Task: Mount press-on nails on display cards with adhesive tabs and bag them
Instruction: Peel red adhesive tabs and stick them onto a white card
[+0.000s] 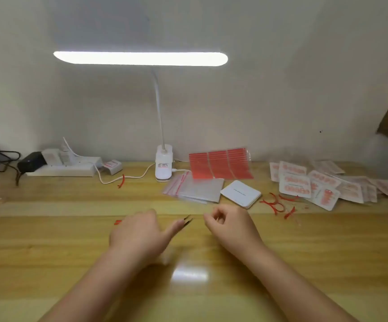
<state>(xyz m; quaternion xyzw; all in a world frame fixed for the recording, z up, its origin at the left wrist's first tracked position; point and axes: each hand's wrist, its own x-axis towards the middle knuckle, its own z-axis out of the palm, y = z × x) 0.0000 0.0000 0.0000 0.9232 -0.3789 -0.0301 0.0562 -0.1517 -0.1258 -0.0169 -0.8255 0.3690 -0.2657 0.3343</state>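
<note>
My left hand (139, 233) lies knuckles up on the wooden table (49, 252), fingers curled, and grips dark tweezers (187, 220) whose tips poke out past the thumb. My right hand (229, 225) hovers just right of those tips with curled fingers, thumb and forefinger nearly meeting; nothing shows between them. Behind the hands lie clear zip bags (193, 188), a stack of white display cards (240, 193) and red adhesive tab sheets (221, 163). Bagged nail sets (304, 184) are piled at the right. The image is blurred.
A clip lamp (164, 168) stands at the back centre, its cable trailing left to a power strip (65, 169). Red plastic scraps (278, 205) lie right of the cards, and a small red piece (118, 221) sits beside my left hand. Lamp glare (189, 274) shines between my forearms.
</note>
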